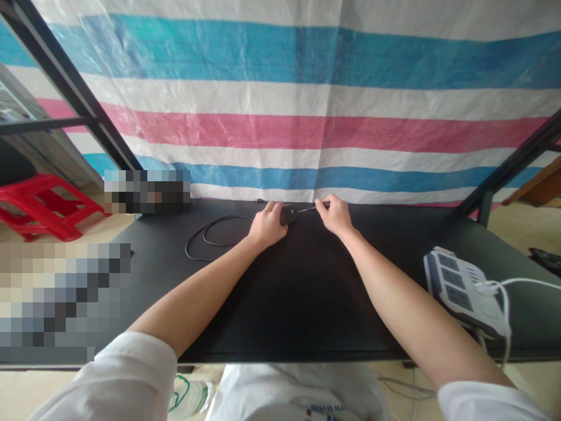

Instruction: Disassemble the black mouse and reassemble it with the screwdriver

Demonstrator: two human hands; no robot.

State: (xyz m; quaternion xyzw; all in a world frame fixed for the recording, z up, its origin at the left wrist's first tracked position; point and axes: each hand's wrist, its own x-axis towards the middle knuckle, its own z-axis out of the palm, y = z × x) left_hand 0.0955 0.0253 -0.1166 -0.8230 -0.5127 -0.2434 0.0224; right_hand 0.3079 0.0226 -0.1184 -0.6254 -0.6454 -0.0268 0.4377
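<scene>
Near the back edge of the black table (280, 304), my left hand (268, 225) is closed around a small dark object (288, 215), which looks like a computer mouse. My right hand (335, 215), just to the right, pinches the dark handle (326, 204) of a thin tool, whose narrow shaft reaches left to the dark object. Whether the tip touches it or goes into it is too small to tell. A thin black cable (188, 242) lies in loops on the table, left of my left hand.
A white power strip (471, 286) with plugged-in white cables sits at the right. Black frame posts (504, 164) rise at both sides, before a striped sheet (280, 128). A red stool (48, 204) stands at the left. Two areas on the left are pixelated.
</scene>
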